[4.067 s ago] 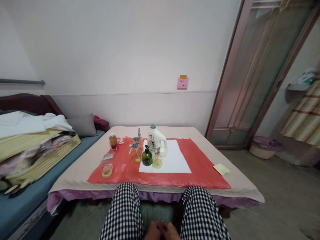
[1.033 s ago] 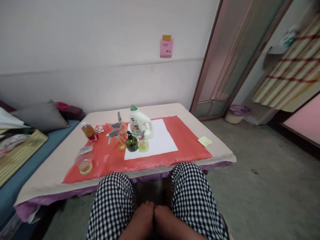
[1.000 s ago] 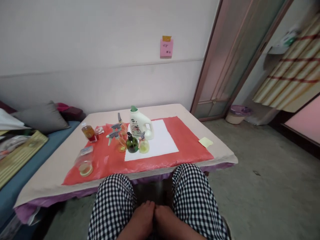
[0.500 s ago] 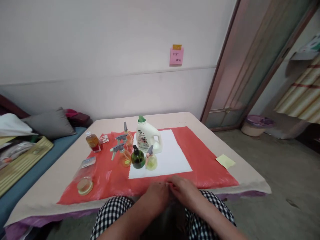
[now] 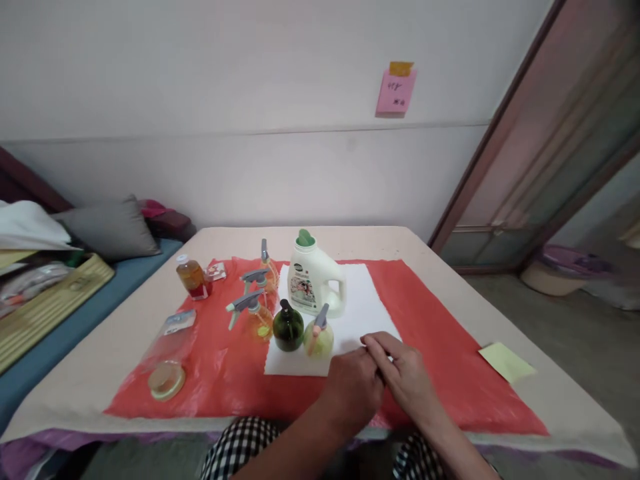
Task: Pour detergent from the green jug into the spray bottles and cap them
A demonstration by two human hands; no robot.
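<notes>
My left hand point(image 5: 353, 387) is closed in a loose fist above the near edge of the red sheet. Over its fingers rests my right hand point(image 5: 400, 367), closed against it; no object shows in either. Just left of them, a small spray bottle of pale yellow liquid point(image 5: 323, 343) and a dark green pump bottle point(image 5: 289, 330) stand on the white cloth point(image 5: 363, 293). Behind these is a white handled jug point(image 5: 315, 277), a green piece in its mouth. Orange-tinted spray bottles with grey triggers, one of them the nearer spray bottle point(image 5: 260, 320), stand to the left.
A bottle of amber liquid point(image 5: 193, 277) stands at the left of the red sheet point(image 5: 440, 347). Nearer lie a clear plastic package point(image 5: 173, 343) and a round tan-lidded container point(image 5: 167, 380). A yellow note point(image 5: 507, 362) lies at the right. A wall point(image 5: 210, 180) bounds the back.
My joined hands have risen from my lap and moved forward and right, over the sheet's near edge. The camera view has turned slightly. The bottles and jug stand in the same places.
</notes>
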